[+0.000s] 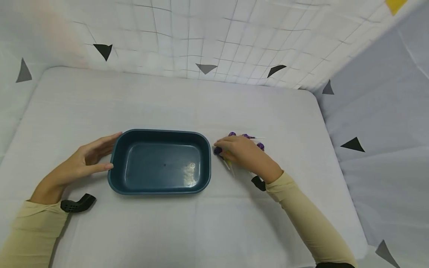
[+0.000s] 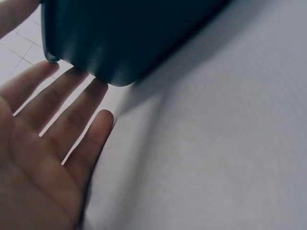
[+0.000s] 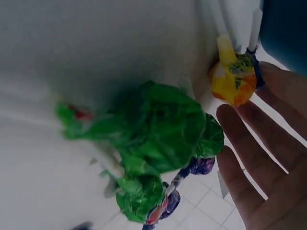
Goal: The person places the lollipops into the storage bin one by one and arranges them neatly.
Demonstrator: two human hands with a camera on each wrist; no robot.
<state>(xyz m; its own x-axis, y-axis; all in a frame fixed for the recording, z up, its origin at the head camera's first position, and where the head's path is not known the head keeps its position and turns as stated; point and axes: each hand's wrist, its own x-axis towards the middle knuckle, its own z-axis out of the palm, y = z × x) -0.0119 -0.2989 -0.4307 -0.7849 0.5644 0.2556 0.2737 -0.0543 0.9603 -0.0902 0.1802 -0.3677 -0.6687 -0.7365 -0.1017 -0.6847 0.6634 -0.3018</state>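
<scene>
A teal plastic tub point(image 1: 161, 160) stands on the white table with nothing inside it. My left hand point(image 1: 83, 160) is at its left end, thumb on the rim and spread, mostly straight fingers touching the outer wall. Right of the tub, my right hand point(image 1: 246, 150) reaches over a group of wrapped lollipops. Its extended fingertips are against a yellow lollipop point(image 3: 232, 84) and beside a dark purple lollipop point(image 1: 218, 150). Green lollipops point(image 3: 163, 127) lie under the palm, mostly hidden in the head view. The thumb is hidden.
More purple lollipops point(image 1: 260, 146) lie behind and right of my right hand, one with its white stick pointing right. Black wrist mounts point(image 1: 78, 204) sit at both wrists. White sheets with dark triangular patches point(image 1: 353, 144) surround the table.
</scene>
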